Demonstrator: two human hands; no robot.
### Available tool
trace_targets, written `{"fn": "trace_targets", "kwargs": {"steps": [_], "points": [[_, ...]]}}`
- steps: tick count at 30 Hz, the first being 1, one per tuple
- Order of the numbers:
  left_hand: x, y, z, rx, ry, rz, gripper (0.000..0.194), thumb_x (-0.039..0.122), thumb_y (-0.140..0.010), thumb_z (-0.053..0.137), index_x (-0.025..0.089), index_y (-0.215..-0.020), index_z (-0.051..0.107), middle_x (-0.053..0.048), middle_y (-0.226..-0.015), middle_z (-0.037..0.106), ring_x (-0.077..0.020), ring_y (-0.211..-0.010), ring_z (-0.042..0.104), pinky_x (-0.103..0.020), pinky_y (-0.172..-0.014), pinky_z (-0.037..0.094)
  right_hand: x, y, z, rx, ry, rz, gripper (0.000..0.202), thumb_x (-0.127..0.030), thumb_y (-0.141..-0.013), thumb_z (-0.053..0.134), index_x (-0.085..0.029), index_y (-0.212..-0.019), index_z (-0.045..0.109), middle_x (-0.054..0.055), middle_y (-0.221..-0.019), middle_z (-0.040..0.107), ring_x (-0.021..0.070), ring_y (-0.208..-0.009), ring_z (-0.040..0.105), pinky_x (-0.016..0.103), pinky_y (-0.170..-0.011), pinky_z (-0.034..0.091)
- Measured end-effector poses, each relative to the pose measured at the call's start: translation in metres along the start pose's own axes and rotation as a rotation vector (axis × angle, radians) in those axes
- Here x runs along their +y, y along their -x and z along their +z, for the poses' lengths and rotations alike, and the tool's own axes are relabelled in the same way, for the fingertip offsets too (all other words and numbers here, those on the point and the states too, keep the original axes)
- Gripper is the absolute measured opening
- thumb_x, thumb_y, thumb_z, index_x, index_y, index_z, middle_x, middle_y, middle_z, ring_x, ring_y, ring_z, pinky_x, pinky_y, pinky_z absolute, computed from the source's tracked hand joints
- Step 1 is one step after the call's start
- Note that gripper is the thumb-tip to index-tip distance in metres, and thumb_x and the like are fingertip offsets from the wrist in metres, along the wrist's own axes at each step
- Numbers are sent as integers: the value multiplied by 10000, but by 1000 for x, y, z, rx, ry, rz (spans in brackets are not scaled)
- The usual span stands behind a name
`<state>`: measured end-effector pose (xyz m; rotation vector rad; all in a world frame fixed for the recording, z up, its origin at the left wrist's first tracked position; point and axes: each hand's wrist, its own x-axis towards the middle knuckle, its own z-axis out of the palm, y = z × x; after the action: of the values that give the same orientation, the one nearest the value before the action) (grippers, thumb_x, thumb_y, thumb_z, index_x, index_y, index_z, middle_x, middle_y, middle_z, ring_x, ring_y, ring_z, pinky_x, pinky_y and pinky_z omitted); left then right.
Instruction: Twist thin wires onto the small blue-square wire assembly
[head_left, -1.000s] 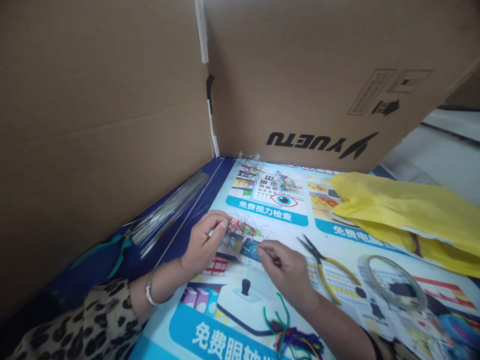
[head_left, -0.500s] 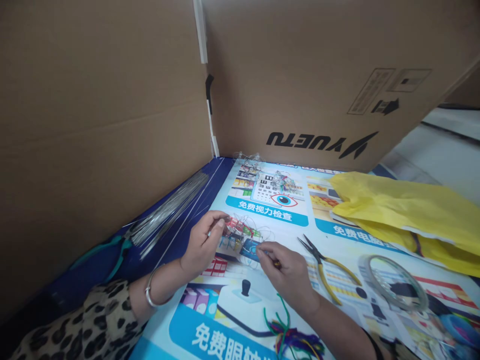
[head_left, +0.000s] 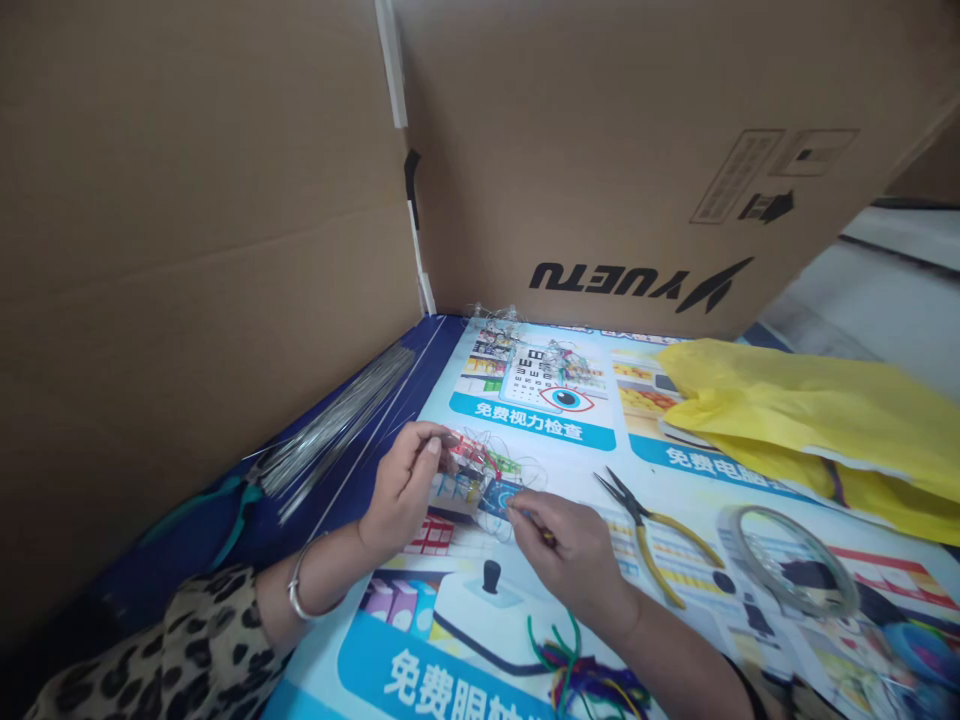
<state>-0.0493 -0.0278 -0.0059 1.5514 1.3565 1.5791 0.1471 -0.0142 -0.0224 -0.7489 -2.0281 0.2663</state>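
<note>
My left hand, with a silver bangle at the wrist, pinches one side of a thin wire piece that has a red strand on it. Across from it, my right hand is closed, thumb and finger pressed together near the piece's lower right; a small yellowish-brown thing shows under its fingers, too small to make out. Fine wire loops spread between the hands over the printed sheet. Below my right hand lies a bundle of coloured threads, green, purple and yellow.
Yellow-handled pliers and a tape roll lie at right, before a yellow bag. Straight wires and teal-handled pliers are at left. Wire tangles lie behind the hands. Cardboard walls stand behind and left.
My right hand has shifted slightly left and down beside the wire piece. My left hand keeps its pinch almost in place. The view has shifted slightly.
</note>
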Motion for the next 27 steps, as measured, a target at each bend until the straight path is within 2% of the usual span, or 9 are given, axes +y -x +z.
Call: {"fn": "trace_targets", "kwargs": {"steps": [6, 19, 27], "points": [[0, -1, 1, 5, 8, 21, 171, 258, -918, 408, 172, -960, 550, -20, -849, 592, -110, -677, 572, -259, -636, 479, 0, 0, 0, -9, 5, -18, 72, -151, -812, 566, -185, -854, 615, -2, -683, 684, 111, -545, 603, 217, -533, 442], [0, 3, -4, 2, -59, 99, 187, 237, -919, 399, 179, -984, 564, -54, -932, 597, -154, -814, 567, -291, -732, 461, -1, 3, 0, -55, 23, -72, 89, -151, -835, 540, -189, -887, 602, 23, -713, 689, 135, -627, 634, 240, -589, 474], [0, 4, -4, -11, -47, 141, 190, 220, -928, 380, 180, -994, 554, -58, -951, 593, -161, -858, 570, -308, -763, 454, -3, 1, -2, -67, 68, -107, 76, -154, -837, 540, -178, -854, 610, 17, -628, 645, 124, -548, 576, 239, -547, 430]]}}
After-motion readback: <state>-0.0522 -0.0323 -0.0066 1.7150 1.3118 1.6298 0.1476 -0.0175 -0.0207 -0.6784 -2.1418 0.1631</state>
